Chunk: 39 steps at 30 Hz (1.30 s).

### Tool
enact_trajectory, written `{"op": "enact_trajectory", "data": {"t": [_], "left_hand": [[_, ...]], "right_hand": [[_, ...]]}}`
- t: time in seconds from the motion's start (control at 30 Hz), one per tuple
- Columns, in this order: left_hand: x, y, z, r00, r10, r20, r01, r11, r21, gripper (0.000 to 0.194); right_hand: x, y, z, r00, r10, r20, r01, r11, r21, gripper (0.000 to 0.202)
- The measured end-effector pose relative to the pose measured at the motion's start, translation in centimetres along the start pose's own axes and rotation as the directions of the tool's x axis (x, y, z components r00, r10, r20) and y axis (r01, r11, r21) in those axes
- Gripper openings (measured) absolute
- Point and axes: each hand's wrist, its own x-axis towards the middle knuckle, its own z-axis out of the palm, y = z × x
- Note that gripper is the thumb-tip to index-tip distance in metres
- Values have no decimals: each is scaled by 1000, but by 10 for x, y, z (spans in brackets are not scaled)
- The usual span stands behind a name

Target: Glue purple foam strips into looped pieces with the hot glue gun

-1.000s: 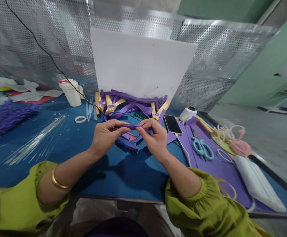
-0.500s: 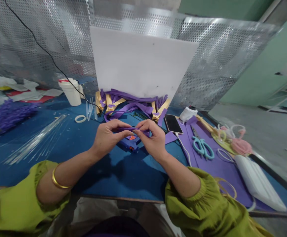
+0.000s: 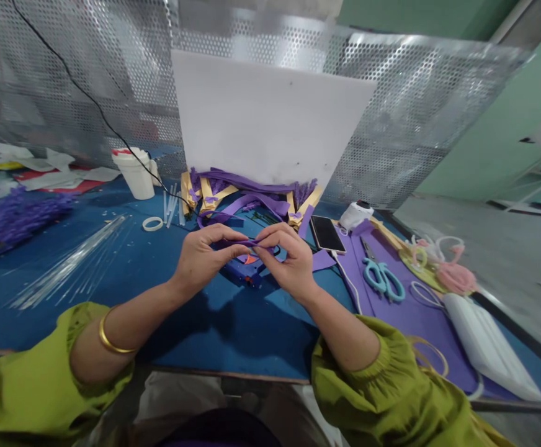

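Note:
My left hand (image 3: 208,254) and my right hand (image 3: 286,257) meet over the middle of the table, each pinching a folded purple strip (image 3: 250,243) between thumb and fingers. Their fingertips nearly touch; part of the strip is hidden behind them. Just below lies a blue glue gun (image 3: 243,273) with an orange trigger, partly covered by the hands. Behind them, a loose purple ribbon (image 3: 270,203) curls across the table. Small purple flower bunches in gold wraps (image 3: 209,197) lie at the foot of a white board (image 3: 270,118).
On the left are purple flowers (image 3: 23,214), clear thin strands (image 3: 70,264), a tape ring (image 3: 152,224), glue sticks (image 3: 172,206) and a white cup (image 3: 135,175). To the right are a phone (image 3: 327,234), blue-handled scissors (image 3: 383,279) on purple sheets, and a white packet (image 3: 491,344).
My right fingers have shifted very slightly on the purple strip. The whole view has moved a little; everything else stays in place.

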Motion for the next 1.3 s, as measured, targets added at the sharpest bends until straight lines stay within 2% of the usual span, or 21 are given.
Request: {"op": "enact_trajectory", "data": {"t": [0.07, 0.2, 0.5, 0.63, 0.77, 0.9, 1.0, 1.17, 1.3], "left_hand": [[0, 0, 0, 1000, 11, 11, -11, 1000, -8, 6], [0, 1, 0, 997, 81, 4, -81, 996, 27, 7], [-1, 0, -1, 997, 69, 39, -69, 998, 12, 5], [0, -3, -3, 999, 29, -19, -28, 1000, 12, 7], [1, -3, -4, 999, 36, -37, -35, 999, 17, 9], [3, -1, -6, 998, -64, -11, 64, 998, -28, 24], [5, -3, -6, 991, -121, -49, 117, 991, -69, 31], [4, -12, -5, 986, -107, -132, 105, 994, -23, 21], [3, -12, -5, 986, -110, -128, 107, 994, -36, 28]], "right_hand": [[0, 0, 1, 1000, -25, 8, 25, 1000, 8, 14], [0, -1, 2, 999, -31, 13, 31, 999, 20, 14], [0, -2, 1, 999, 34, 17, -34, 999, 41, 15], [2, -2, -2, 998, 49, -30, -47, 997, 53, 13], [3, -1, -4, 998, 58, -32, -56, 997, 58, 14], [5, 0, -5, 995, 80, -51, -76, 994, 74, 14], [7, 0, -6, 991, 111, -79, -104, 991, 83, 15], [6, 1, -7, 989, 124, -78, -116, 989, 91, 15], [6, 2, -6, 986, 143, -82, -135, 987, 88, 16]]}}
